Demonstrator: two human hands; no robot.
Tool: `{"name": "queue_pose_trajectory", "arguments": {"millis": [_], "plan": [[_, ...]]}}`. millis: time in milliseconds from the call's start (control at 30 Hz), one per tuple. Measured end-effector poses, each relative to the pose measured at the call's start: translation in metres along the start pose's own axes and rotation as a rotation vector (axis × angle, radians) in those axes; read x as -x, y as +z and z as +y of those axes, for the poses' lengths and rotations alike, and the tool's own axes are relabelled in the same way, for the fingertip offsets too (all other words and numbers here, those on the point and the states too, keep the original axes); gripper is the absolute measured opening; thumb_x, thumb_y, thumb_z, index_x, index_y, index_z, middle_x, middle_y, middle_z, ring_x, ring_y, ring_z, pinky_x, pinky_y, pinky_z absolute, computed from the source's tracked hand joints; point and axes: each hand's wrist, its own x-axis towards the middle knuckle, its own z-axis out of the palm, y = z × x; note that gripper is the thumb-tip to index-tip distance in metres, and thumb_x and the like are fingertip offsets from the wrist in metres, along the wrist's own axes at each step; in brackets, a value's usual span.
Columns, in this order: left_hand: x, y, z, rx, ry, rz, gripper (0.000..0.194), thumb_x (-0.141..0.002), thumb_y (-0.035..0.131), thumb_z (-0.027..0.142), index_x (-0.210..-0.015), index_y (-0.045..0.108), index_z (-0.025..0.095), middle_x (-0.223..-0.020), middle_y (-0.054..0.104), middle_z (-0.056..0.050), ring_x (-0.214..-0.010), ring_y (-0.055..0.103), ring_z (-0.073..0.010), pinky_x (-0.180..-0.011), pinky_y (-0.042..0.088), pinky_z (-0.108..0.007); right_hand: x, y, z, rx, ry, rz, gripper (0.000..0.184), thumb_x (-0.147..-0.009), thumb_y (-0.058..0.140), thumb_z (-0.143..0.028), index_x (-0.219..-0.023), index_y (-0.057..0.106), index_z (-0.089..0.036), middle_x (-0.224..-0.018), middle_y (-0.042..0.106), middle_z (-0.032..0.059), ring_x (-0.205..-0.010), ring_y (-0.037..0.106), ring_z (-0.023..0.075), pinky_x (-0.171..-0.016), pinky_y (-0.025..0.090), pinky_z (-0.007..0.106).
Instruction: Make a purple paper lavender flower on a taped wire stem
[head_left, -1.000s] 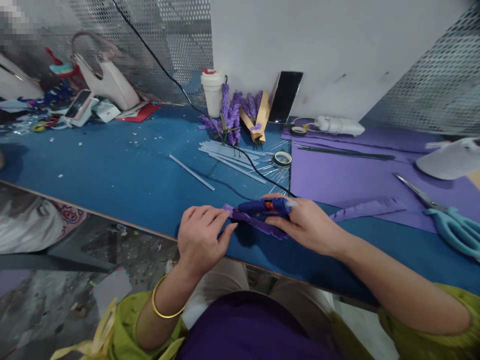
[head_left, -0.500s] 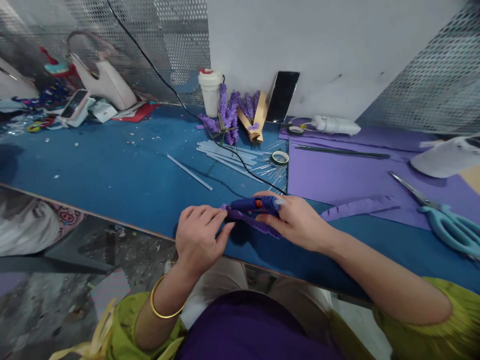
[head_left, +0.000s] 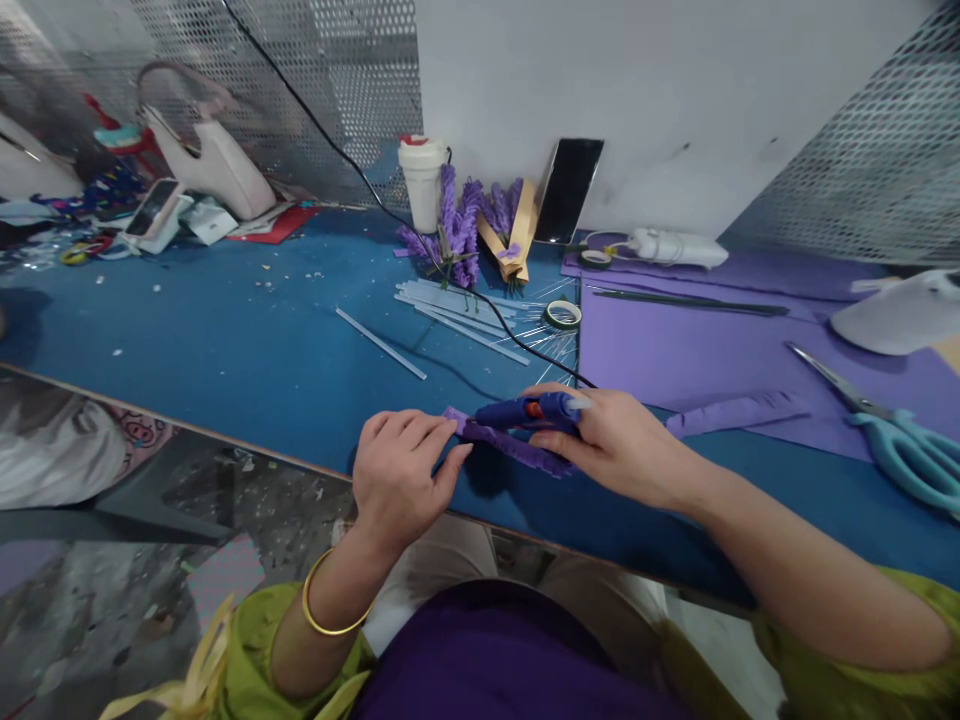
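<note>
My right hand (head_left: 622,445) is wrapped round a blue hot glue gun (head_left: 504,412), a pale glue stick poking from its back end. The gun's nozzle points left, close over a fringed purple paper strip (head_left: 529,455). My left hand (head_left: 405,462) pinches the strip's left end between thumb and fingers, near the table's front edge. To the right of my right hand lies another fringed purple strip (head_left: 739,412). Blue-handled scissors (head_left: 874,420) rest beyond it, partly on purple paper sheets (head_left: 660,345).
Clear glue sticks (head_left: 457,305) and a roll of green tape (head_left: 562,315) lie ahead of my hands. Purple paper flowers (head_left: 457,225), a white cup (head_left: 422,185) and a leaning phone (head_left: 571,190) stand by the wall. A black cord (head_left: 337,150) crosses the table.
My right hand has drawn the glue gun slightly to the right along the strip. My left hand stays almost in place, still pinching the strip.
</note>
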Motion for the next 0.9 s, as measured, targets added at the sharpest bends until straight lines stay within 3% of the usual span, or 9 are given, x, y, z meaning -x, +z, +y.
{"name": "queue_pose_trajectory", "arguments": {"millis": [433,900], "plan": [[0.000,0.000,-0.001,-0.013,0.004,-0.029,0.017,-0.090,0.061,0.031,-0.098,0.071,0.020,-0.096,0.075,-0.002,-0.093,0.065,-0.0233,-0.086,0.040,-0.042,-0.013,0.013,-0.015,0.014,0.049,0.024,0.033,-0.094,0.053,-0.036,-0.121,0.058,-0.018,-0.090,0.074,0.0065,-0.082,0.070,0.0246,-0.067,0.045,0.030],[0.000,0.000,0.000,-0.002,-0.001,-0.020,0.018,-0.090,0.061,0.032,-0.099,0.071,0.021,-0.096,0.076,-0.003,-0.092,0.066,-0.0235,-0.086,0.039,-0.042,-0.008,0.010,-0.012,-0.041,0.039,0.034,0.029,-0.094,0.051,-0.035,-0.116,0.060,-0.018,-0.085,0.072,0.0060,-0.076,0.068,0.0228,-0.065,0.043,0.029]]}}
